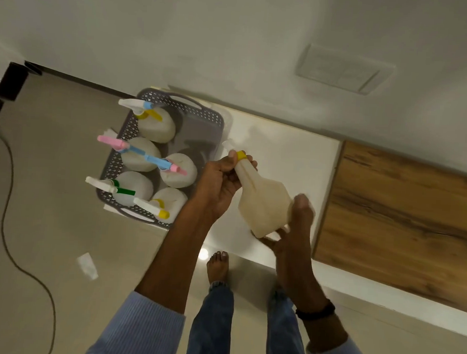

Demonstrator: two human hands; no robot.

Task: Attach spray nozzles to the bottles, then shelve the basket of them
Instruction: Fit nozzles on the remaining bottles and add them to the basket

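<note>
Looking down through the head camera, and the job reads as nearly wrapped up on the nozzle side: the grey basket (162, 156) sits left of centre on the white ledge (282, 158), holding five bottles with nozzles on, their triggers poking out in yellow, pink, blue and green. At the middle of the frame, one more bottle (263, 200) is held tilted in the air just right of the basket. The left hand (221, 181) has its fingers curled around the neck, pinching at the yellow collar (240, 155), while the right hand (298, 222) cups the base, fingers wrapped under it. A pale nozzle tip shows beyond the collar, though blur hides whether it is fully screwed down. My read: this bottle is likely the last, there's an open slot at the basket's upper right, and shelving is not yet done.
</note>
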